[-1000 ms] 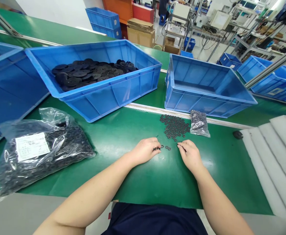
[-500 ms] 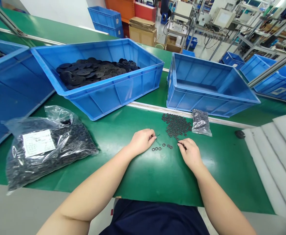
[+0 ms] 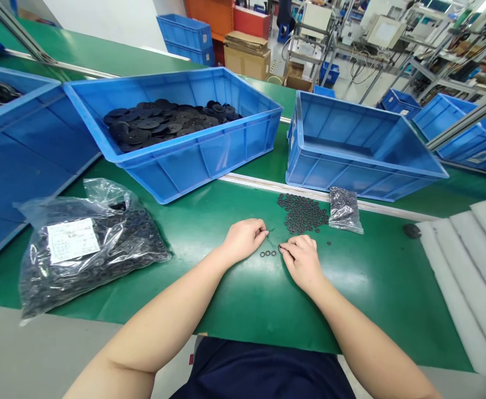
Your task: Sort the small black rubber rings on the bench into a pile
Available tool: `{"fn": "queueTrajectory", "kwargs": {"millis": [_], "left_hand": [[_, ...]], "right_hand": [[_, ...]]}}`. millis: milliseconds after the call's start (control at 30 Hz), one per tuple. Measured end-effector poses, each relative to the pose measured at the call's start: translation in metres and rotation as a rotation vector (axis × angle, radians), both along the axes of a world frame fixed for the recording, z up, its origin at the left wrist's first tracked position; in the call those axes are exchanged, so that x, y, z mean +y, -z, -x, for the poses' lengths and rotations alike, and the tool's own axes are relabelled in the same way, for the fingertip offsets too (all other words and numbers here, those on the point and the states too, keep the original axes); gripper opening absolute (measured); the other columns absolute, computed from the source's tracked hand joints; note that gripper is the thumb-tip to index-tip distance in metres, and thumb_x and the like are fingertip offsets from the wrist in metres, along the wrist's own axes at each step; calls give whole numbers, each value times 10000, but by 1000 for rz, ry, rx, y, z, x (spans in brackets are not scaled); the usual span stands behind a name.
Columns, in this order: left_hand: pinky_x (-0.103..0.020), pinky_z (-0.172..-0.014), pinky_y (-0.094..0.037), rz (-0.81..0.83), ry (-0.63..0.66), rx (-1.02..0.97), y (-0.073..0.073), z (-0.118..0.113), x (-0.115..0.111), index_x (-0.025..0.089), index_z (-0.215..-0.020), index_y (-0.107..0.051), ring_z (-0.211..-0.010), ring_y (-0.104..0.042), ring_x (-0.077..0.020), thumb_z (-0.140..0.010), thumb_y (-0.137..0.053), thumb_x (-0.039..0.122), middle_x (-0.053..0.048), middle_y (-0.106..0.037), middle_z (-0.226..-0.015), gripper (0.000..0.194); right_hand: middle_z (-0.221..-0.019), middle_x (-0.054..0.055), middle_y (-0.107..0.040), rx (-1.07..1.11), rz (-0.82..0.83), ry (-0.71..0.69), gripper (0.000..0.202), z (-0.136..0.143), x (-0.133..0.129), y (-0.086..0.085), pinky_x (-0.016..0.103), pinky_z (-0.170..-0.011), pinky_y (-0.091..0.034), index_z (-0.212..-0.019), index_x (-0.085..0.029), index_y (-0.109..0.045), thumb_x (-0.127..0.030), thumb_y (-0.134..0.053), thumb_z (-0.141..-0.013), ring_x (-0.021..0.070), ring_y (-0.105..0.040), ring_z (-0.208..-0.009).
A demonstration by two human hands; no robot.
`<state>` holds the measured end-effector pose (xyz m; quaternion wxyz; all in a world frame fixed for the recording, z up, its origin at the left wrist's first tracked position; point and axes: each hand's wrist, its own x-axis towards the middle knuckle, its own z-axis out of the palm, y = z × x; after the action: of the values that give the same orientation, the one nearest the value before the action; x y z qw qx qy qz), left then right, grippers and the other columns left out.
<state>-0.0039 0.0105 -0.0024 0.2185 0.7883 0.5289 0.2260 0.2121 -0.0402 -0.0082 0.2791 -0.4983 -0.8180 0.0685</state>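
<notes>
My left hand (image 3: 245, 239) rests on the green table with thumb and fingers pinched together. Beside its fingertips lies a thin dark strand (image 3: 271, 239); whether the fingers grip it, I cannot tell. Just below, three small black rings (image 3: 267, 253) lie in a row. My right hand (image 3: 303, 261) is closed to their right, its thumb and forefinger pinching at a small black ring (image 3: 280, 247), partly hidden by the fingertips. Beyond the hands spreads a pile of small black rings (image 3: 303, 213). A single loose ring (image 3: 329, 243) lies apart to the right.
A small clear bag of dark parts (image 3: 344, 210) lies by the pile. A large labelled bag (image 3: 97, 249) sits at left. Behind stand a blue bin (image 3: 201, 160) of black discs and another blue bin (image 3: 363, 169). White foam sheets (image 3: 463, 266) are stacked at right.
My right hand has moved left from the pile's near edge to the loose rings near my left hand. One ring now lies apart at right. The left hand stays nearly still.
</notes>
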Motion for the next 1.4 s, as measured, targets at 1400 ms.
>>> {"fn": "queueTrajectory", "kwargs": {"millis": [1400], "left_hand": [[-282,-777,-480,84,327,-110,6,-16,-20,205,-919,-710,-853,-633,-167,-875,-703,205,-34,-665,-939,45]], "right_hand": [[-757,44,-637,182,218,470,212,-106,13,4,358,-713,-475,-804,-201,-687,-394,-601,-810,193,-568,-692]]}}
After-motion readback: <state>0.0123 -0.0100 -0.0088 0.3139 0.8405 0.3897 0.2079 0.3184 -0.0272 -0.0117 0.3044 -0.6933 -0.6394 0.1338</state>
